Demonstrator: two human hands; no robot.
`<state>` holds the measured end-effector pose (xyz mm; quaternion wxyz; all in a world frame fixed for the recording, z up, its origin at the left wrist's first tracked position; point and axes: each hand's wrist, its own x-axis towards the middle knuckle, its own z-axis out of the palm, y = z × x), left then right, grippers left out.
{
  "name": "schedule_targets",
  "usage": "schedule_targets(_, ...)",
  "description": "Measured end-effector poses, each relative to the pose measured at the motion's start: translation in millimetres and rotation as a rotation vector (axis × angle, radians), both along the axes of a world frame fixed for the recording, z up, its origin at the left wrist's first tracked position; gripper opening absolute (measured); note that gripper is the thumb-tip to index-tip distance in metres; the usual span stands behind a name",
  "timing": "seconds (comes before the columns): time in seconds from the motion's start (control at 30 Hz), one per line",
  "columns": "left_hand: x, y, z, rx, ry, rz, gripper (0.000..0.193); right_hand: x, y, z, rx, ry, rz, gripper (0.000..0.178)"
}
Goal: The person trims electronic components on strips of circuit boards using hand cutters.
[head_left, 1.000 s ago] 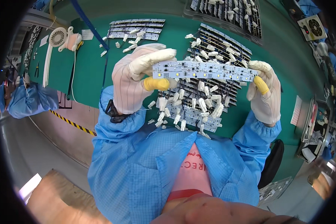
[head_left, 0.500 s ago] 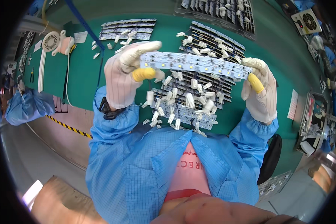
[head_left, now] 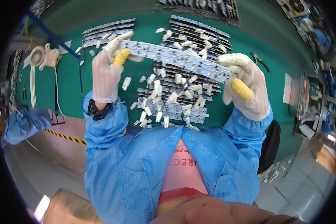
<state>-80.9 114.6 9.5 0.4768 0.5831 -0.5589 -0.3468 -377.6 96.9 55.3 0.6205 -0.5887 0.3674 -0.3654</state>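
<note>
Sitting far left on the green work mat (head_left: 69,80): a small white desk fan (head_left: 37,58). Left hand (head_left: 109,67), in a white glove with yellow fingertip cots, pinches the left end of a long white LED strip board (head_left: 177,59). Board held lifted and slanting down to the right, above a pile of similar dark strip boards with white plug connectors (head_left: 175,95). Right hand (head_left: 244,86), gloved alike, grips the board's right end. Black-handled pliers (head_left: 260,60) lie just beyond it.

Small white fan (head_left: 36,58) at left of green bench (head_left: 69,80). Pliers (head_left: 258,59) lie at right. Black chair (head_left: 269,145) beside bench edge.
</note>
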Motion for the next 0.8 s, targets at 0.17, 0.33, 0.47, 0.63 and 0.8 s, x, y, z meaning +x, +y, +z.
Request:
schedule_targets(0.17,2.7,8.3,-5.0,-0.161,0.156,-0.062,0.05,-0.3,-15.4,-13.2,-0.011,-0.015,-0.013,0.047)
schedule_targets(0.33,2.8,5.4,-6.3,-0.344,0.163,-0.248,0.044,2.0,-24.7,-26.4,-0.04,0.183,-0.148,0.055)
schedule_targets(0.47,-0.2,11.3,-11.4,-0.235,0.288,-0.115,0.032,-9.5,-26.5,-34.0,-0.031,0.065,-0.146,0.051)
schedule_targets(0.63,1.2,2.6,-10.3,-0.124,-0.079,0.062,0.023,-12.6,-15.1,-17.2,0.034,0.023,-0.025,0.022)
schedule_targets(0.8,4.4,0.3,-17.0,-0.021,-0.021,0.159,0.038,-6.2,-6.2,-7.2,-0.023,0.008,0.077,0.028)
